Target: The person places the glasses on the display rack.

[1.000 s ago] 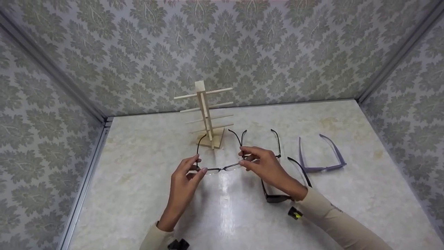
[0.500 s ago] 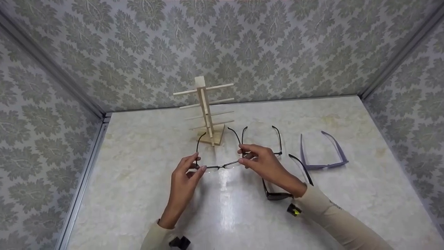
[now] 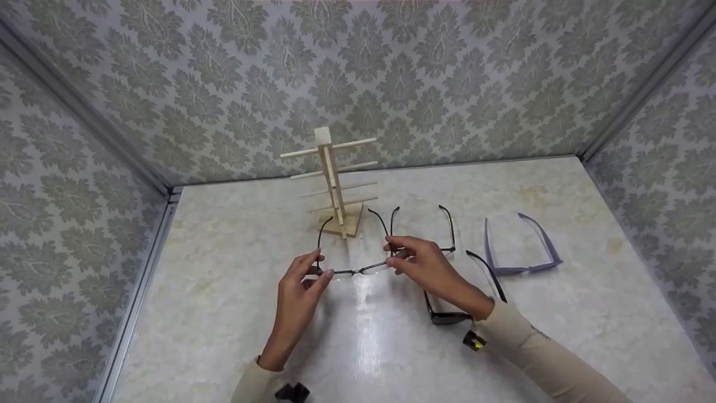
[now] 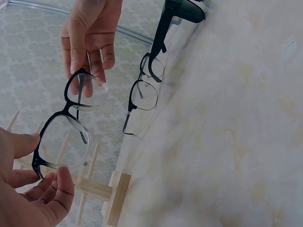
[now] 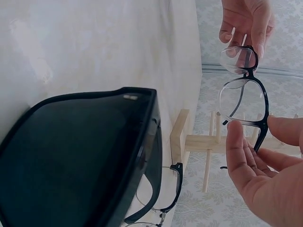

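Note:
A pair of black half-rim eyeglasses with clear lenses is held up over the table, its temples unfolded and directed toward the back wall. My left hand pinches its left end by the hinge; my right hand pinches the right end likewise. In the left wrist view the eyeglasses span the gap between both hands, well off the tabletop. Behind them stands a wooden eyeglass rack with several crossbars and a square base. No eyewear hangs on its bars.
Beside and beyond my right hand lie another black-framed pair of eyeglasses and purple-grey glasses. Dark sunglasses lie under my right forearm, partly covered. Patterned walls enclose the table's back and sides.
Both hands keep the eyeglasses in nearly the same place. The head view tilts slightly and returns; nothing is taken up or let go.

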{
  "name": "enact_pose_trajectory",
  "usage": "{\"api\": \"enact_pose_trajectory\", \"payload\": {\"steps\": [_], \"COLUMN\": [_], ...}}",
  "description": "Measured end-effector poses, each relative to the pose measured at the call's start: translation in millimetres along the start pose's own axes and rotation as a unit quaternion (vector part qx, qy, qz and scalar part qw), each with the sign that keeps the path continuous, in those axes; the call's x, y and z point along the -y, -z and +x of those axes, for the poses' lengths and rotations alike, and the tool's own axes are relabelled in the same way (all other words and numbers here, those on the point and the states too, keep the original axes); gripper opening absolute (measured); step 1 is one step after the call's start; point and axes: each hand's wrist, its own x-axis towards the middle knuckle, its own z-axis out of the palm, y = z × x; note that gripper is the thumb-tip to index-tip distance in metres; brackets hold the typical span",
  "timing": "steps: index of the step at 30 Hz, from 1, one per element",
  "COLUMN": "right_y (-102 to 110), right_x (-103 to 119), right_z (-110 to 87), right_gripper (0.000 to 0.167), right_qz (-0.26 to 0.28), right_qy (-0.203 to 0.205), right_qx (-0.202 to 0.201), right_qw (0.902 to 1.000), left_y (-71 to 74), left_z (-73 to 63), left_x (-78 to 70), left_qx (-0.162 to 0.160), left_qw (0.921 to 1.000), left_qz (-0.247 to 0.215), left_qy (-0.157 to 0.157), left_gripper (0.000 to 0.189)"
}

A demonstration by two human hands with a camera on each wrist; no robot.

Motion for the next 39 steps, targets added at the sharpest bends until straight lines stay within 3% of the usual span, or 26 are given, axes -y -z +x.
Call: {"api": "enact_pose_trajectory", "payload": {"steps": [17,29,39], "right_y": [3.9,5.4,3.2], "right_x": [2.3,3.0,1.7], "right_z": [10.8,27.1,39.4], "right_gripper": [0.05,0.05,0.049], "right_qz": [0.005,-0.008,-0.014], "right_qy": [-0.012,-0.014,-0.02], "right_qx": [0.008,0.015,0.019], "right_qw": [0.9999,0.9998,0.9995], "left_y": [0.4,4.1,7.2], "left_z": [8.8,23.3,34.6], "left_x": [-0.9,3.9,5.8], "left_qx": [0.005,-0.001,0.001], "left_qw": [0.9998,0.9997,0.9989], "left_qz": [0.019,0.018,0.044], "left_qy": [0.002,0.014,0.016], "left_gripper": [0.052,0.051,0.053]}}
